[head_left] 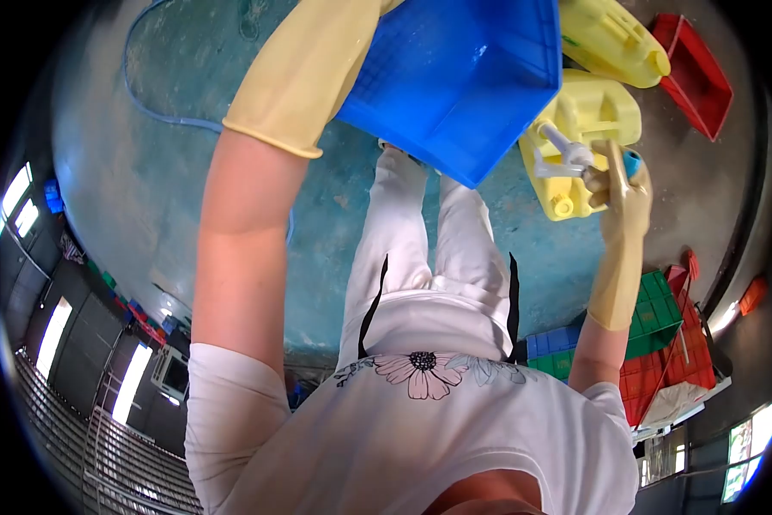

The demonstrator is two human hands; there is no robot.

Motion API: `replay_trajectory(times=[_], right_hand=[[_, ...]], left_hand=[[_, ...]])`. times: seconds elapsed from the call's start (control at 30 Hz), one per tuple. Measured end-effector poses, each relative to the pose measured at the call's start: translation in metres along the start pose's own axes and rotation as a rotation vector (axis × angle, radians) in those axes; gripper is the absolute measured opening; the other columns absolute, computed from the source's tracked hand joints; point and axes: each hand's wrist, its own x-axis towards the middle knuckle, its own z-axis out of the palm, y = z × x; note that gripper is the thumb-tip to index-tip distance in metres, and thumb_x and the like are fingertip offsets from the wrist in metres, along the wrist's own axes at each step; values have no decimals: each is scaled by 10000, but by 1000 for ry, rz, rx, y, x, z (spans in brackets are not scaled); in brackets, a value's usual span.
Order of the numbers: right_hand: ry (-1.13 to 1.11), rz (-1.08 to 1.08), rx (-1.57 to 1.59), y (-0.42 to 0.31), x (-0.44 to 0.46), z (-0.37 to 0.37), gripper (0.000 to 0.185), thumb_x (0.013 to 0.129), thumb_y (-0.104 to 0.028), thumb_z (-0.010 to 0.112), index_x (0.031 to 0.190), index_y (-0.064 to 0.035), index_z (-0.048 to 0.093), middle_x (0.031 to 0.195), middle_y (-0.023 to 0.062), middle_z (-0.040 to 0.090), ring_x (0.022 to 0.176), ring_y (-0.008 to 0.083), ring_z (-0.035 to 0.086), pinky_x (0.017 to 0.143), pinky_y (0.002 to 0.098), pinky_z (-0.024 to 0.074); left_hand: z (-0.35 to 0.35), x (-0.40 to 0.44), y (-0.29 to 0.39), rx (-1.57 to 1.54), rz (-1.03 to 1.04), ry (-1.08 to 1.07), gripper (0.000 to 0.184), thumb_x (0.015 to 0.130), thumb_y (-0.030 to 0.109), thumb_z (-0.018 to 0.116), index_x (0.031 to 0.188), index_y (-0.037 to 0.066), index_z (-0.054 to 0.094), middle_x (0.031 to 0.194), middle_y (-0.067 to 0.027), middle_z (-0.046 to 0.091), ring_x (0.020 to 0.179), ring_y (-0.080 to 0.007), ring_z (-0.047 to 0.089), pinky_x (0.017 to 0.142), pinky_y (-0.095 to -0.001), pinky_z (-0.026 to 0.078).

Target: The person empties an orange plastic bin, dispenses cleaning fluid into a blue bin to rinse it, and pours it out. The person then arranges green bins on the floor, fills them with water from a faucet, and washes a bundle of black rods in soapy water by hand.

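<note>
Apparently mid-handling: my right hand grips a white plastic piece, calling for steadiness; left hand off-frame, can't tell its state.

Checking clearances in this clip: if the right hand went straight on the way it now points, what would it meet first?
Probably the nearer yellow jerrycan, just beyond the gloved right hand in this view. Depth is unclear, so the hand might pass above it instead.

On the teal-grey floor lie a hose, upper left, and two yellow jugs and a red bin, upper right.
</note>
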Motion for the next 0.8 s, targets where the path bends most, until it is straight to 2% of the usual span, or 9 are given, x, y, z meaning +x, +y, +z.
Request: replay_trajectory(times=[0.07, 0.2, 0.3, 0.37, 0.53, 0.63, 0.7, 0.73, 0.8], right_hand=[[-42, 51, 34, 25, 23, 10, 328, 976, -330, 704, 1035, -8, 711, 785, 66, 697, 607, 111, 615, 521, 233, 447], [-37, -39, -32, 84, 68, 50, 347, 992, -333, 664, 1025, 12, 692, 769, 76, 692, 625, 135, 619, 564, 232, 447], [-57, -75, 218, 129, 110, 62, 360, 1002, -333, 642, 1024, 24, 683, 733, 91, 680, 589, 145, 580, 553, 258, 430], [18, -3, 384, 133, 120, 66, 369, 1025, -321, 628, 1028, 47, 642, 678, 161, 675, 508, 151, 507, 503, 263, 367], [20, 48, 332, 134, 134, 64, 396, 1029, -343, 623, 1062, 51, 617, 675, 154, 669, 478, 162, 486, 493, 268, 376], [63, 93, 365, 142, 135, 59, 416, 1029, -365, 618, 1074, 48, 616, 840, 186, 702, 605, 179, 584, 557, 266, 423], [-6, 12, 494, 142, 130, 57, 449, 1032, -393, 593, 1184, 30, 606, 1040, 188, 692, 793, 212, 644, 684, 339, 489], [193, 20, 443, 137, 120, 61, 476, 1032, -395, 571, 1225, 40, 581, 1123, 176, 665, 947, 239, 648, 794, 360, 509], [254, -55, 254, 169, 111, 48, 467, 1027, -386, 568, 1238, 30, 584, 1098, 165, 669, 952, 246, 646, 821, 368, 510]], left_hand=[[1, 0, -4, -86, 24, -37, 384, 899, 256, 721, 1186, 1, 702, 1027, -127, 741, 887, -215, 697, 806, -352, 538], [-6, -10, 3, -224, -11, -143, 381, 903, 244, 724, 1213, 23, 703, 1037, -100, 737, 891, -199, 680, 822, -336, 529], [-2, -1, -3, -213, -93, -91, 400, 899, 253, 734, 1219, 15, 701, 1046, -112, 739, 904, -208, 689, 828, -345, 535], [-4, 1, 1, -111, -118, -71, 410, 895, 258, 741, 1220, 11, 701, 1051, -120, 740, 908, -212, 695, 826, -351, 539], [-6, 7, -3, -4, -130, -31, 452, 883, 282, 761, 1227, -3, 695, 1058, -142, 744, 911, -226, 711, 821, -368, 554], [-7, 16, -17, -31, -52, -32, 449, 883, 273, 758, 1231, -2, 691, 1059, -140, 745, 904, -233, 713, 818, -376, 559], [-9, 4, -10, -190, -104, -127, 435, 886, 247, 749, 1238, -2, 686, 1070, -139, 743, 914, -234, 710, 825, -374, 558], [-9, -2, -4, -189, -108, -126, 435, 886, 247, 749, 1238, -2, 686, 1070, -139, 743, 914, -234, 710, 825, -374, 558], [-11, -10, 4, -176, -118, -108, 414, 890, 227, 740, 1236, 5, 687, 1071, -134, 741, 919, -229, 705, 830, -370, 554]])
